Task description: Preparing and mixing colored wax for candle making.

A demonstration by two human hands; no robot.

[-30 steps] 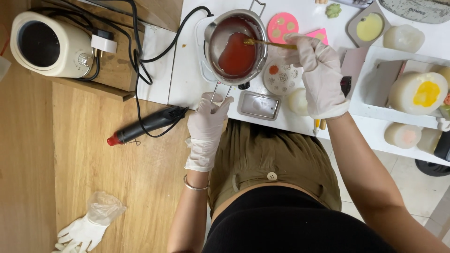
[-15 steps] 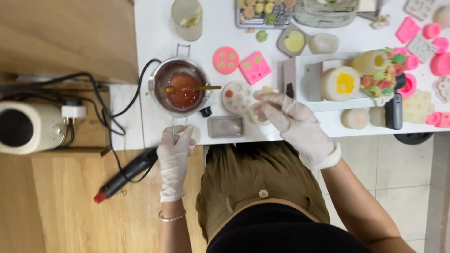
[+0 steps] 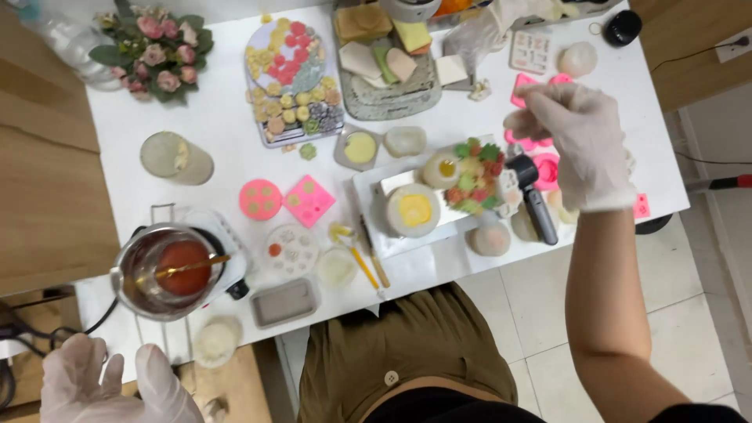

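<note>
Reaching is the step that seems to be in hand: the right hand (image 3: 576,145), in a thin white glove, is held over the far right part of the white tabletop (image 3: 227,133), above a group of pink silicone moulds (image 3: 540,160). Nearest to the person, at the lower left edge of the view, the left hand (image 3: 117,388), also gloved, is seen with its fingers spread and nothing in it; it hangs off the tabletop, near the metal pot (image 3: 168,270). The pot is seen on a small white hotplate (image 3: 223,251), with red liquid inside and a thin stick laid across its rim. Just beside it a grey rectangular tray (image 3: 283,302) and a round white mould (image 3: 291,251) are placed.

Farther out, the grip of the right hand is curled, thumb and fingers bent toward each other; whether something small is pinched there cannot be told. The moulds below it are bright pink, partly covered by the hand, and a black cylindrical tool (image 3: 534,196) lies just beside them.

As a judgement, the next move calls for a careful lowering of the right hand onto one mould, so that the neighbouring pale round pieces (image 3: 489,239) are not pushed. At the far edge, a tray of small coloured shapes (image 3: 294,78) and a bunch of pink flowers (image 3: 153,48) are seen.
</note>
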